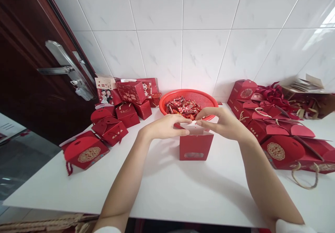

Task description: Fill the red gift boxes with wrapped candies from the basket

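Observation:
A small red gift box (192,145) stands upright on the white table in front of me, its top open and its pale inside showing. On its front is a rounded window near the bottom. My left hand (165,126) is at the top left edge, thumb and fingers closed on the flap there. From the other side, my right hand (223,123) pinches the back top flap between thumb and fingers. Just behind the box sits a red plastic basket (206,98) holding many red-wrapped candies (183,107).
Several red gift boxes (111,130) are grouped at the left, and more red boxes (277,128) line the right, some with rope handles. Behind those lies a brown carton (324,102) with ribbons. A tiled wall (159,51) bounds the white table (167,187); a dark door (23,51) is left.

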### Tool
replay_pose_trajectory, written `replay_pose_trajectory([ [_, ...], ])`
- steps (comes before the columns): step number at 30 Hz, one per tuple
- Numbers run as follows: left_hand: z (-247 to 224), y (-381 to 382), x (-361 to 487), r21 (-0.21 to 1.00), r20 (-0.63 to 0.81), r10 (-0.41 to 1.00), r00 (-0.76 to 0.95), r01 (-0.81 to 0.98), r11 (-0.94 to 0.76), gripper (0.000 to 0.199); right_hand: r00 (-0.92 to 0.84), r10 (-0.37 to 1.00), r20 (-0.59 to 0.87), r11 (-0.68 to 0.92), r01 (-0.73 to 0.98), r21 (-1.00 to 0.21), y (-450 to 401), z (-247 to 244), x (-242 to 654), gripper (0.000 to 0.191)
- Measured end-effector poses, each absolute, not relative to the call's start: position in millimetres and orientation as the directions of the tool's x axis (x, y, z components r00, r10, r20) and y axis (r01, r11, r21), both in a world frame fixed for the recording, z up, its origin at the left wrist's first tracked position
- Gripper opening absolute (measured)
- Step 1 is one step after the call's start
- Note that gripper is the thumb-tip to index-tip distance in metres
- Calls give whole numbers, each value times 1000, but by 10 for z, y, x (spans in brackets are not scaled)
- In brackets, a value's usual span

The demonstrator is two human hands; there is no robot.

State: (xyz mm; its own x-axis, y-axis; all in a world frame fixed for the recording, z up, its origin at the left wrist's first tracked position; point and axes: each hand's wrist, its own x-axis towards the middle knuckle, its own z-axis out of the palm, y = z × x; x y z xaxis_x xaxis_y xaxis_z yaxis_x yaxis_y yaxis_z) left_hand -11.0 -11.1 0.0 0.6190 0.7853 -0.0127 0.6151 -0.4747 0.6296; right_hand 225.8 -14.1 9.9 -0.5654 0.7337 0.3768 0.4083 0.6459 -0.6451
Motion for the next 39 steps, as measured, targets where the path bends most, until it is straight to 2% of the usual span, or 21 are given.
replay_pose_trajectory([
  [5, -6, -105, -94, 656, -14, 794, 607, 605, -451, 47, -560, 762, 324, 629, 525, -573, -114, 108, 2368, 27],
  [9, 11, -129, -67, 634, 16, 802, 597, 614, -470, 46, -558, 806, 195, 566, 633, -527, -90, 111, 2455, 55],
  [11, 22, -139, -55, 624, 16, 789, 614, 610, -488, 47, -561, 817, 135, 542, 667, -512, -78, 107, 2482, 63],
  [14, 21, -143, -37, 586, 34, 797, 602, 634, -504, 54, -571, 816, 89, 532, 682, -502, -52, 92, 2501, 48],
  [18, -20, -124, 10, 582, 105, 858, 503, 668, -463, 68, -571, 818, 67, 526, 697, -488, -18, 72, 2494, 25],
  [20, -40, -110, 42, 586, 129, 861, 493, 663, -467, 57, -543, 836, 72, 506, 716, -481, -5, 61, 2476, 20],
  [22, -55, -95, 72, 572, 152, 853, 500, 660, -488, 37, -520, 850, 86, 496, 735, -462, 11, 44, 2450, 15],
  [25, -75, -69, 100, 542, 200, 837, 509, 654, -527, 10, -522, 843, 126, 520, 734, -437, 42, 13, 2417, 20],
  [27, -89, -52, 104, 530, 227, 821, 524, 641, -555, 3, -532, 834, 143, 536, 723, -436, 61, -3, 2413, 23],
  [32, -92, -45, 76, 557, 199, 814, 546, 620, -553, 3, -596, 799, 78, 552, 676, -488, 86, -10, 2468, 32],
  [39, -54, -70, 23, 627, 107, 837, 536, 617, -476, 18, -544, 835, 88, 510, 701, -499, 129, -80, 2431, 24],
])
